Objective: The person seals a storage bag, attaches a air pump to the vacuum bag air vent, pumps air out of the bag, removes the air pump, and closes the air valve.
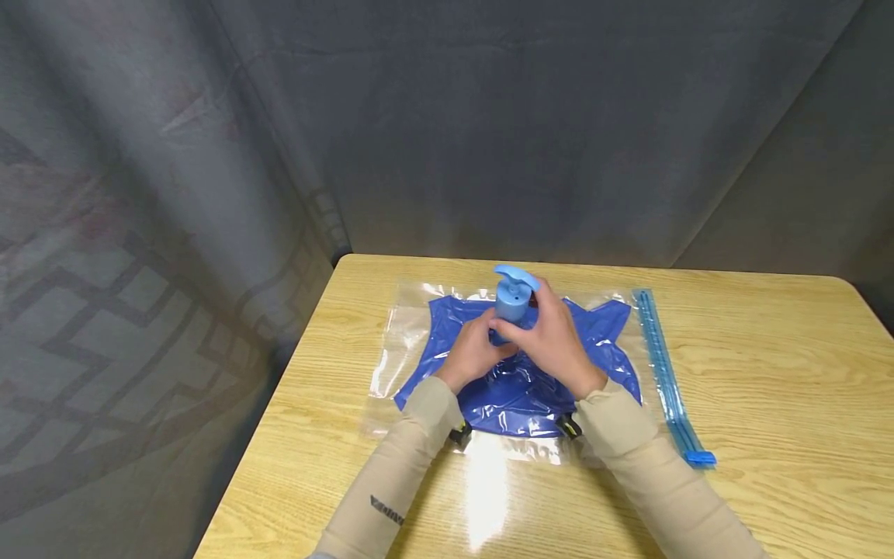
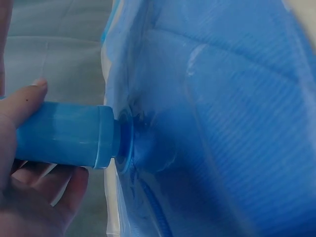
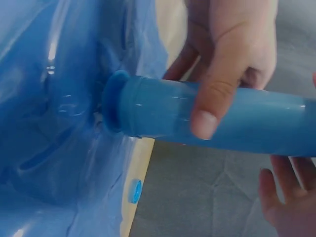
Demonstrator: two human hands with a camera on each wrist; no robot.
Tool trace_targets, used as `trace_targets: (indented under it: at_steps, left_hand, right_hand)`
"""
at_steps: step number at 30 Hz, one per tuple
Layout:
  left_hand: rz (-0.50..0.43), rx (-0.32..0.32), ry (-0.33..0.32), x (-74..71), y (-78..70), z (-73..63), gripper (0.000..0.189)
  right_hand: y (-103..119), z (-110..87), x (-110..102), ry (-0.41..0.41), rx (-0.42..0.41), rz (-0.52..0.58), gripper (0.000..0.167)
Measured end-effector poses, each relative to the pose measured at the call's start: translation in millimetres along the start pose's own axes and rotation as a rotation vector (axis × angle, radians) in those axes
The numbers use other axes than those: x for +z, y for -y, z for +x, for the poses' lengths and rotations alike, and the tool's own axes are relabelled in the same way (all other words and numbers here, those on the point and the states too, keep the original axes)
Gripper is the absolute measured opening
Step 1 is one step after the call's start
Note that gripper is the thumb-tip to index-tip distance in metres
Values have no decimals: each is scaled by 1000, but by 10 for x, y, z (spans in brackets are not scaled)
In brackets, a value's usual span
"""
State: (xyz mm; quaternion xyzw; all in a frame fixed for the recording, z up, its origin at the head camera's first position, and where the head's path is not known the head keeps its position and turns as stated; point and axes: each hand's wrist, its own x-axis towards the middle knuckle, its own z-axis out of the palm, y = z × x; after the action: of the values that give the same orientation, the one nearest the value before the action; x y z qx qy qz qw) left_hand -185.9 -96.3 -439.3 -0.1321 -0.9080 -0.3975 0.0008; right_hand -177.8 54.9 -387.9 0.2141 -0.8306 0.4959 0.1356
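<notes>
A light-blue hand pump (image 1: 513,301) stands upright on a clear plastic bag (image 1: 412,326) holding a folded blue cloth item (image 1: 608,341). In the left wrist view, the pump's narrow end meets a round blue valve (image 2: 126,140) on the bag. My left hand (image 1: 471,353) grips the lower barrel, its thumb across it in the right wrist view. Higher up, my right hand (image 1: 559,341) holds the pump, with a finger at the right end of its curved handle (image 1: 517,276). Its fingers (image 3: 291,195) reach behind the barrel in the right wrist view.
The bag lies on a wooden table (image 1: 768,373), its ribbed blue zip strip (image 1: 660,357) along the right side. A blue slider (image 1: 701,458) sits at the strip's near end. Grey curtain (image 1: 489,140) hangs behind the table. A small blue round piece (image 3: 135,191) shows beside the bag.
</notes>
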Motion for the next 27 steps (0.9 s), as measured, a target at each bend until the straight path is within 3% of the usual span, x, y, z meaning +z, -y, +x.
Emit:
trace_targets:
  at_steps: [6, 10, 15, 19, 27]
  left_hand:
    - [0, -17, -9, 2, -3, -2, 53]
    - [10, -12, 3, -6, -7, 6, 55]
    - [32, 40, 49, -9, -2, 11, 56]
    - [45, 57, 60, -2, 12, 13, 53]
    - [44, 28, 65, 3, 6, 1, 52]
  right_hand:
    - [-53, -25, 5, -41, -35, -62, 59]
    - [-53, -22, -11, -2, 10, -33, 55]
    - [-45, -29, -22, 67, 78, 4, 56]
    - [-65, -30, -11, 86, 73, 21, 57]
    - [-85, -30, -9, 73, 42, 32, 61]
